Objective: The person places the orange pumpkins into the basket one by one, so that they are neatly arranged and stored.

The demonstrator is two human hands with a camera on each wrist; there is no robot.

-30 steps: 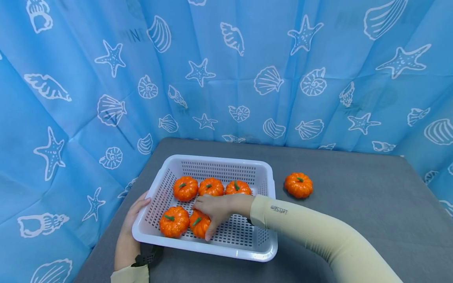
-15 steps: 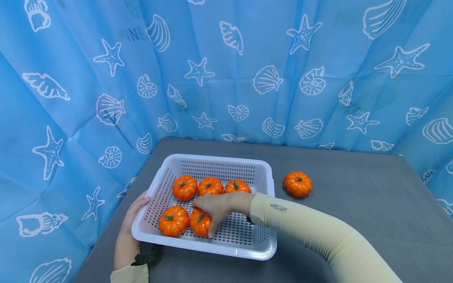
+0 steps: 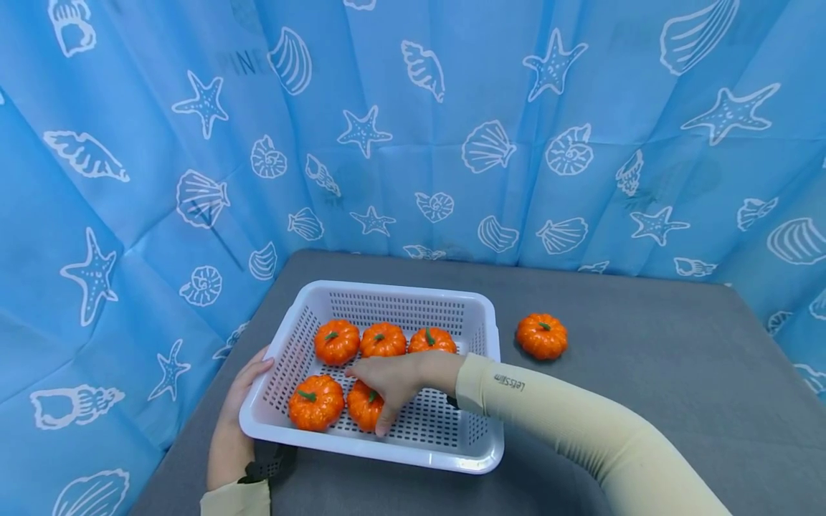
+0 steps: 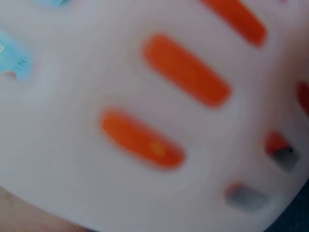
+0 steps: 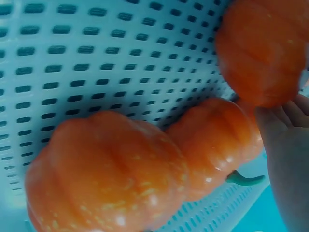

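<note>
A white slotted plastic basket (image 3: 387, 453) stands on the grey table with several small orange pumpkins inside. My left hand (image 3: 240, 401) holds its left end from outside; the left wrist view shows the slotted wall close up. Inside the basket, my right hand (image 3: 395, 378) grips a pumpkin (image 3: 363, 410) in the front row, thumb on the near side. The palm hides part of that pumpkin. Left of it sits another pumpkin (image 3: 316, 403). Behind lie three more: a left one (image 3: 337, 342), a middle one (image 3: 383, 340) and a right one (image 3: 432, 340), partly covered by the wrist.
One pumpkin (image 3: 542, 336) lies on the grey table (image 3: 645, 373) outside the basket, to its right. A blue curtain (image 3: 419, 165) with white shells and starfish hangs behind and at the left. My right sleeve (image 3: 568, 408) crosses the basket's right rim.
The pumpkin under my right hand has turned a little, its stem shifting to the right towards the palm. My left hand and the basket stay where they were.
</note>
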